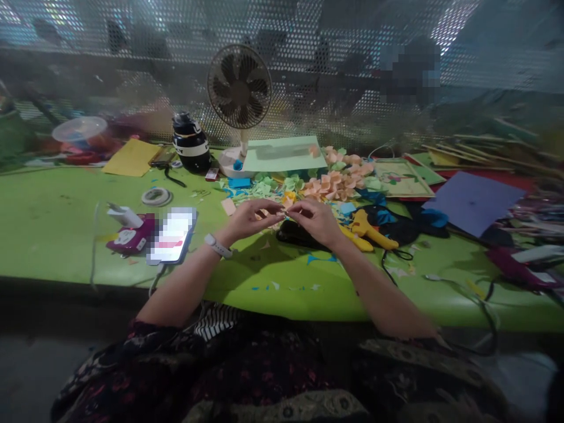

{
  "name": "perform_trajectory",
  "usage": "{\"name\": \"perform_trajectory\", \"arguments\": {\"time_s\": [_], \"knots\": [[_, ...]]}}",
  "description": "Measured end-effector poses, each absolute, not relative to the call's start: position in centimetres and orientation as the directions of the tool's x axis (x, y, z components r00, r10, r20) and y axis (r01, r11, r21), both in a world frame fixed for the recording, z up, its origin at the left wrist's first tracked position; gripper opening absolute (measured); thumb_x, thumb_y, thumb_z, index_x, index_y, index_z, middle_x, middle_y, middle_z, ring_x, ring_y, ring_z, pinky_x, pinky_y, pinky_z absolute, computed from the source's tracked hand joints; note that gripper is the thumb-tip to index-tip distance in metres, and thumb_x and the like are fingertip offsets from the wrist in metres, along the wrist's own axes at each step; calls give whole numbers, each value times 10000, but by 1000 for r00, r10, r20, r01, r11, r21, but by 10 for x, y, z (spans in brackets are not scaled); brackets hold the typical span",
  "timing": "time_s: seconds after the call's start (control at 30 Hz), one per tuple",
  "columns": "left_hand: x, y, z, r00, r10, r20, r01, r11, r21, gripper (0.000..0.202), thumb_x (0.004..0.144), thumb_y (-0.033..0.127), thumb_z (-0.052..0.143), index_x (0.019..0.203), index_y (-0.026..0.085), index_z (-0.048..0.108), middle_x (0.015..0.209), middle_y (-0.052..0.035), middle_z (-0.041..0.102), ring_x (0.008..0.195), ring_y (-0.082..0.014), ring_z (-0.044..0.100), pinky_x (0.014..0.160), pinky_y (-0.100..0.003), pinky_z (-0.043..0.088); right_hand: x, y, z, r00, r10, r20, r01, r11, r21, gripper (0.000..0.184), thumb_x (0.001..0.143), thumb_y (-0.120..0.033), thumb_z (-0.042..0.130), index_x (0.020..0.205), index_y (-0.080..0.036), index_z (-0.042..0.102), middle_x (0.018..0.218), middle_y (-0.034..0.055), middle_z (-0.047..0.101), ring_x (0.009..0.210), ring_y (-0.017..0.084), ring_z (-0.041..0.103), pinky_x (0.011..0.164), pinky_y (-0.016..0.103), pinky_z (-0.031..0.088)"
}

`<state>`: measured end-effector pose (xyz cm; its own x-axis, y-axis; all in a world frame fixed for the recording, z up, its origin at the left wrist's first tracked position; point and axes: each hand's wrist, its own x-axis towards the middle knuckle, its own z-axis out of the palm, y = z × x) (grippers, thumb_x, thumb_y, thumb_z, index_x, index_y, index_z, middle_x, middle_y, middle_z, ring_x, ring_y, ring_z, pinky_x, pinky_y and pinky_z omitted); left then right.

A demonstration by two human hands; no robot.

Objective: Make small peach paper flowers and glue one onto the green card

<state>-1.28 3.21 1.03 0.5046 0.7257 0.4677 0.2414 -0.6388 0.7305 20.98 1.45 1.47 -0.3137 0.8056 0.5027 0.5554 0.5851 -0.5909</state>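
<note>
My left hand (254, 220), with a white band on its wrist, meets my right hand (314, 220) above the middle of the table. Thumb and fingers of each are pinched together around something tiny that I cannot make out. Just beyond the fingertips lies a heap of folded paper pieces, peach ones (328, 185) and pale green ones (267, 183). A dark, flat object (299, 234) lies below my right hand. To its right is a yellow glue gun (372, 230), partly hidden by the wrist.
A phone (173, 236) on a cable lies left, beside a maroon power strip (127, 235) and a tape roll (156, 197). Behind stand a black bottle (191, 144) and a fan (240, 88). Purple paper (476, 200) and sticks lie right. Scraps dot the green table (264, 276).
</note>
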Motion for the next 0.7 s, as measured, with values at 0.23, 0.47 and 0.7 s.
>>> {"name": "perform_trajectory", "arguments": {"time_s": [0.23, 0.47, 0.7], "knots": [[-12, 39, -4, 510, 715, 478, 279, -664, 694, 230, 900, 334, 629, 1006, 197, 780, 935, -76, 796, 779, -174, 736, 680, -263, 572, 209, 13, 15, -360, 797, 485, 568, 600, -563, 214, 933, -389, 630, 856, -212, 724, 840, 50, 690, 750, 181, 600, 713, 313, 454], [-11, 38, -8, 458, 812, 361, 159, -474, 866, 164, 820, 339, 721, 912, 224, 793, 839, -74, 785, 691, -198, 737, 690, -309, 595, 207, 12, 15, -342, 821, 457, 563, 569, -600, 233, 927, -436, 623, 878, -233, 727, 869, 53, 707, 785, 197, 616, 736, 329, 475], [-7, 37, -3, 399, 861, 317, 51, -366, 929, 229, 786, 388, 751, 900, 192, 774, 806, -66, 771, 692, -177, 728, 651, -293, 616, 209, 11, 22, -268, 841, 470, 535, 536, -653, 256, 903, -455, 638, 951, -221, 727, 901, 57, 717, 732, 176, 613, 709, 320, 501]]}}
